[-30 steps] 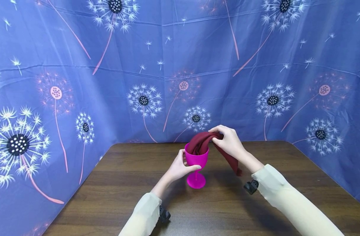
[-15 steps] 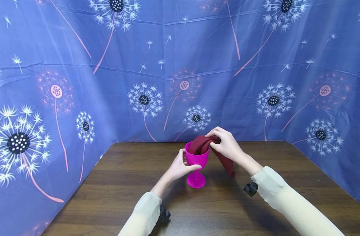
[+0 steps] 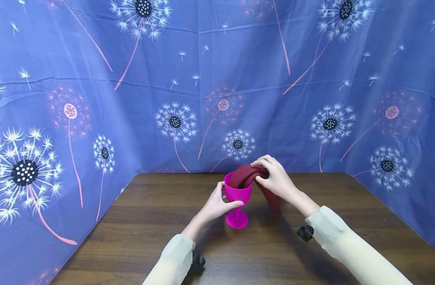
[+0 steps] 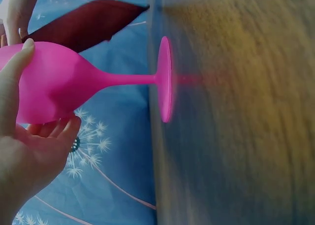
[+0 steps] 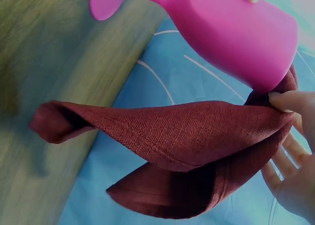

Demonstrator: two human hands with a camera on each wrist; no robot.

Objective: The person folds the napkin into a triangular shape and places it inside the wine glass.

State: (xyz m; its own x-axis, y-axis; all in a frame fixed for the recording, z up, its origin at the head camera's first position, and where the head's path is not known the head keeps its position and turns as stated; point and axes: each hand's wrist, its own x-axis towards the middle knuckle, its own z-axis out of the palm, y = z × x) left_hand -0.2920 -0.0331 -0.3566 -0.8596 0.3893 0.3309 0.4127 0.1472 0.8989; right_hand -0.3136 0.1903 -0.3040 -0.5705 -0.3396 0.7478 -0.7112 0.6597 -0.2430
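Observation:
A bright pink goblet stands upright on the table, its foot flat against the wood in the left wrist view. Thumb and fingers of my left hand curl round its bowl. A dark red cloth napkin is tucked partly inside the bowl and arches over the rim toward the right. Just right of the rim, my right hand pinches the napkin between thumb and fingers. The rest of the napkin hangs below that hand in loose folds. The end inside the bowl is hidden by the goblet's wall.
The brown wooden table reaches back to a blue curtain printed with dandelions, which also closes in the left and right sides. Small black wrist cameras sit under both pale sleeves.
My right hand has come slightly closer to the goblet, and the napkin's arch sits lower at the rim. Its hanging end has swung left. The left hand keeps its hold.

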